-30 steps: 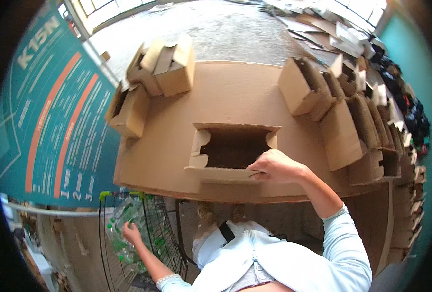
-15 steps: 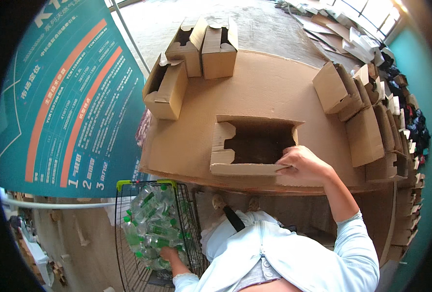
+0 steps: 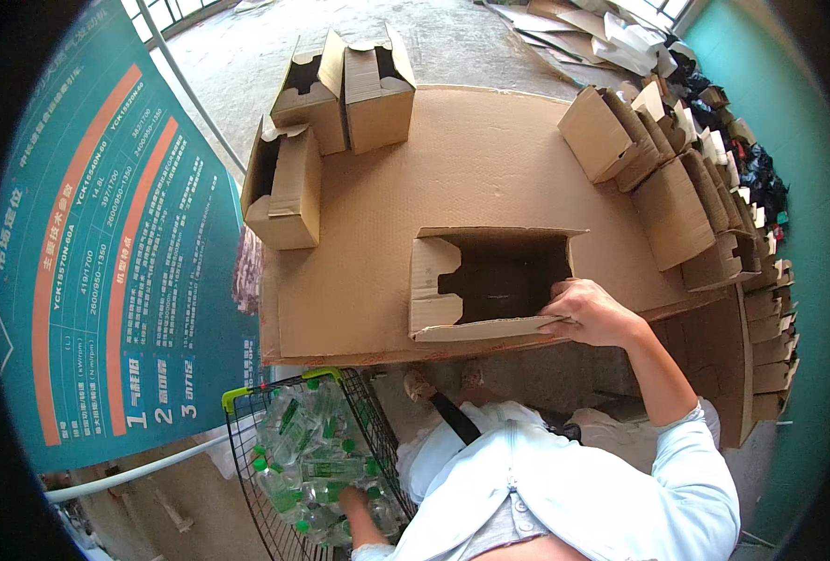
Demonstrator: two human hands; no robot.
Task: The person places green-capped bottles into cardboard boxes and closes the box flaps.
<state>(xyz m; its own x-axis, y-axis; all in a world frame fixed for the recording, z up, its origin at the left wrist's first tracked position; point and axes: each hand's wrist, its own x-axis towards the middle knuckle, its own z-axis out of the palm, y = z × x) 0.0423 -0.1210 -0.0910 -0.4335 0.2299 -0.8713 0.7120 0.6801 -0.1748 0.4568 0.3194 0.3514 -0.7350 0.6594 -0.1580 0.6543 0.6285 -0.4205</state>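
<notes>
An open cardboard box (image 3: 436,271) stands near the front edge of the cardboard-covered table (image 3: 452,178). Its inside looks dark, and its flaps are folded outward. My right hand (image 3: 583,313) pinches the box's front flap at the right corner. Down to the left, my left hand (image 3: 354,503) reaches among clear plastic bottles (image 3: 293,439) with green caps. These bottles fill a black wire cart (image 3: 370,411) with bright green corners. The bottles hide my left fingers, so whether they grip one does not show.
Three open boxes (image 3: 293,192) stand at the table's left side. Several more (image 3: 681,215) are packed along the right edge. A teal banner (image 3: 144,280) rises at the left, with a white pole (image 3: 144,477) low in front. Flattened cardboard (image 3: 564,47) lies on the floor behind.
The view has shifted, so the banner and left boxes sit further left. My right hand keeps hold of the box flap, and my left hand is still among the bottles.
</notes>
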